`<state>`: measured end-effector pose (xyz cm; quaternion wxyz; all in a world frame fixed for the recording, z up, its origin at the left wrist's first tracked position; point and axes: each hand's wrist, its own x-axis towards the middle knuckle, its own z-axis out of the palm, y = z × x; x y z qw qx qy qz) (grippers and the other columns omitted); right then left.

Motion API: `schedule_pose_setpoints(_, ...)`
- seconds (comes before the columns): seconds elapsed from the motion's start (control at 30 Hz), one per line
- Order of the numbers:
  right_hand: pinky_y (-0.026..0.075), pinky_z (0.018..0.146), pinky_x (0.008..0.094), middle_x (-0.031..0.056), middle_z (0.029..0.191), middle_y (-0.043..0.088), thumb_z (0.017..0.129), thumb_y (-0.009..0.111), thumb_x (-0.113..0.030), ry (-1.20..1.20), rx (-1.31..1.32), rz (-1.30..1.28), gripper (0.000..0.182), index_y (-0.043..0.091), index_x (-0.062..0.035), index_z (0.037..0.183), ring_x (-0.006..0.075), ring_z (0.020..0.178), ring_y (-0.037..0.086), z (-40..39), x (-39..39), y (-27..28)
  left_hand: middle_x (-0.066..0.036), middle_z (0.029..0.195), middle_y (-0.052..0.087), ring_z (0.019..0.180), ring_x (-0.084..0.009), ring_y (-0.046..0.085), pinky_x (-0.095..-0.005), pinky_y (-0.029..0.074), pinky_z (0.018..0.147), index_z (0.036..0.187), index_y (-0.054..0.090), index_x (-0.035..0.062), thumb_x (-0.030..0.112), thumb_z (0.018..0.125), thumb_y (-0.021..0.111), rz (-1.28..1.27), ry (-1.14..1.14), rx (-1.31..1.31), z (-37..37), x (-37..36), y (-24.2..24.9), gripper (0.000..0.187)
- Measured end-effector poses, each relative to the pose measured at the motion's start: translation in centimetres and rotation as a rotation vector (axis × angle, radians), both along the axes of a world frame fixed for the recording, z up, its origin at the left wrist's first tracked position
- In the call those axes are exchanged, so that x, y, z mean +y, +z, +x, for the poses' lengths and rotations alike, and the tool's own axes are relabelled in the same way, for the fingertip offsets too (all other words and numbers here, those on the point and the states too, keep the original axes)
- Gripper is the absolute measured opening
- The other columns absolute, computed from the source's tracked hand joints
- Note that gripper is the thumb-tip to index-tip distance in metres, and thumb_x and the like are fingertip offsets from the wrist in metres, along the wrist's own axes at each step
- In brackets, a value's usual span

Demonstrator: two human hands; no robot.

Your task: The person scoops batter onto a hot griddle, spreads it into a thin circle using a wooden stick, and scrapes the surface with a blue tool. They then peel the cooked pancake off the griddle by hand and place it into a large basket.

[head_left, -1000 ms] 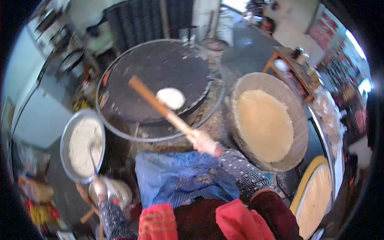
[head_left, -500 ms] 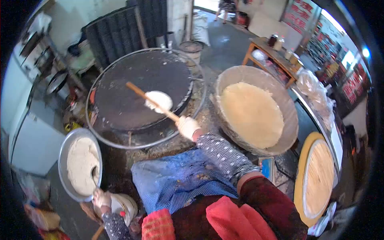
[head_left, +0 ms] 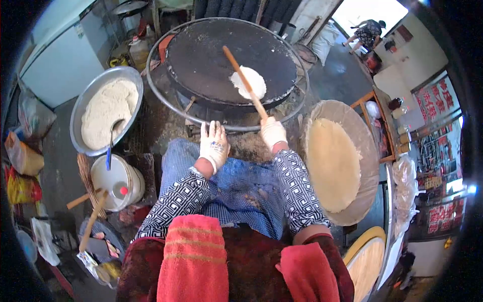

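Observation:
My right hand (head_left: 273, 132), in a white glove, is closed around the near end of a wooden batter spreader (head_left: 240, 73). The spreader slants over a round patch of white batter (head_left: 250, 83) on the right part of a large black griddle (head_left: 201, 65). My left hand (head_left: 214, 145), also gloved, is empty with its fingers stretched out. It is just in front of the metal ring (head_left: 173, 108) around the griddle, above the blue checked cloth (head_left: 246, 186) on my lap. A ladle with a blue handle (head_left: 109, 156) rests in a metal basin of batter (head_left: 110, 108) at the left.
A large basin (head_left: 370, 161) lined with film holds a pale yellow round mass at the right. A white bucket (head_left: 133, 183) stands below the batter basin. At the lower right is a round wooden board (head_left: 366, 261). A person (head_left: 367, 34) bends in the far doorway.
My left hand has let go of the ladle and come over to the griddle's front edge. The right hand still holds the spreader over the batter. My view has turned and shifted.

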<state>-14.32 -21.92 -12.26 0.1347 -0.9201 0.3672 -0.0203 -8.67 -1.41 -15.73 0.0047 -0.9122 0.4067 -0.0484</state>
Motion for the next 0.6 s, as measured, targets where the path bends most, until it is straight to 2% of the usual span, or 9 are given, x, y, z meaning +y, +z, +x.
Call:
schedule_pose_setpoints(0.03, 0.050, 0.074, 0.0511, 0.0247, 0.084, 0.065, 0.095, 0.043, -0.038, 0.039, -0.057, -0.084, 0.037, 0.054, -0.0032, 0.097, 0.0434, 0.084, 0.063, 0.0, -0.2, 0.3, -0.018, 0.148, 0.033, 0.141, -0.0314, 0.023, -0.0557, 0.005, 0.114, 0.139, 0.037, -0.0019, 0.039, 0.089, 0.049, -0.016, -0.001, 0.061, 0.0, 0.3, 0.4, 0.067)
schedule_pose_setpoints(0.17, 0.050, 0.074, 0.0508, 0.0260, 0.086, 0.064, 0.095, 0.043, -0.039, 0.176, -0.010, -0.072, 0.036, 0.055, -0.0044, 0.097, 0.0423, 0.083, 0.064, -0.4, 1.9, 1.9, -0.019, 0.148, 0.033, 0.141, -0.0321, 0.023, -0.0560, 0.005, 0.114, 0.140, 0.036, -0.0013, 0.037, 0.089, 0.049, -0.016, 0.010, 0.025, 0.2, 0.4, -0.2, 0.065)
schedule_pose_setpoints(0.2, 0.050, 0.075, 0.0511, 0.0260, 0.085, 0.064, 0.095, 0.043, -0.039, 0.222, 0.017, -0.061, 0.037, 0.055, -0.0043, 0.097, 0.0427, 0.082, 0.063, -0.4, 1.0, -0.3, -0.019, 0.148, 0.033, 0.141, -0.0321, 0.023, -0.0560, 0.005, 0.114, 0.140, 0.036, -0.0013, 0.037, 0.089, 0.049, -0.015, 0.016, 0.033, 0.4, 0.4, -0.6, 0.065)
schedule_pose_setpoints(0.27, 0.050, 0.074, 0.0513, 0.0256, 0.084, 0.065, 0.095, 0.043, -0.039, 0.099, -0.017, -0.056, 0.037, 0.056, -0.0043, 0.098, 0.0433, 0.081, 0.063, -1.1, -1.1, 0.1, -0.019, 0.148, 0.033, 0.141, -0.0329, 0.023, -0.0551, 0.006, 0.114, 0.139, 0.037, -0.0023, 0.034, 0.089, 0.049, 0.011, -0.024, -0.128, 0.4, 0.5, -1.5, 0.063)
schedule_pose_setpoints(0.3, 0.050, 0.073, 0.0518, 0.0254, 0.082, 0.065, 0.095, 0.043, -0.039, 0.020, -0.013, -0.013, 0.037, 0.056, -0.0041, 0.100, 0.0432, 0.081, 0.064, -0.8, -2.8, -0.1, -0.020, 0.147, 0.034, 0.140, -0.0339, 0.024, -0.0539, 0.007, 0.115, 0.137, 0.039, -0.0037, 0.032, 0.090, 0.047, -0.020, -0.037, -0.098, 0.5, 0.5, -1.6, 0.060)
schedule_pose_setpoints(0.4, 0.051, 0.071, 0.0514, 0.0249, 0.081, 0.065, 0.095, 0.043, -0.039, 0.092, -0.049, -0.148, 0.038, 0.055, -0.0038, 0.102, 0.0436, 0.081, 0.064, -0.5, -1.5, 0.6, -0.021, 0.146, 0.035, 0.139, -0.0352, 0.026, -0.0537, 0.008, 0.115, 0.136, 0.041, -0.0046, 0.031, 0.091, 0.046, 0.053, -0.047, -0.171, 0.8, 0.4, -2.2, 0.058)
schedule_pose_setpoints(0.43, 0.051, 0.073, 0.0509, 0.0237, 0.083, 0.066, 0.095, 0.043, -0.039, 0.116, 0.010, -0.083, 0.038, 0.054, -0.0027, 0.101, 0.0436, 0.081, 0.064, -0.5, -0.5, 1.8, -0.022, 0.146, 0.036, 0.139, -0.0363, 0.026, -0.0534, 0.008, 0.115, 0.136, 0.041, -0.0042, 0.031, 0.092, 0.045, 0.063, -0.046, -0.170, 0.8, 0.4, -1.8, 0.057)
schedule_pose_setpoints(0.5, 0.051, 0.071, 0.0511, 0.0219, 0.081, 0.066, 0.095, 0.043, -0.039, 0.114, 0.010, -0.148, 0.038, 0.053, -0.0030, 0.097, 0.0430, 0.080, 0.064, -0.7, -2.6, -1.0, -0.022, 0.146, 0.035, 0.139, -0.0363, 0.025, -0.0535, 0.008, 0.115, 0.137, 0.040, -0.0043, 0.030, 0.092, 0.044, 0.051, -0.051, -0.162, 0.6, 0.3, -1.6, 0.056)
schedule_pose_setpoints(0.6, 0.050, 0.067, 0.0519, 0.0232, 0.076, 0.065, 0.095, 0.045, -0.038, 0.030, -0.046, -0.225, 0.035, 0.052, -0.0031, 0.094, 0.0428, 0.075, 0.064, -0.7, -4.2, -1.6, -0.022, 0.147, 0.033, 0.141, -0.0358, 0.022, -0.0534, 0.007, 0.115, 0.138, 0.039, -0.0043, 0.034, 0.092, 0.044, 0.076, -0.049, -0.146, 0.3, 0.7, -0.7, 0.059)
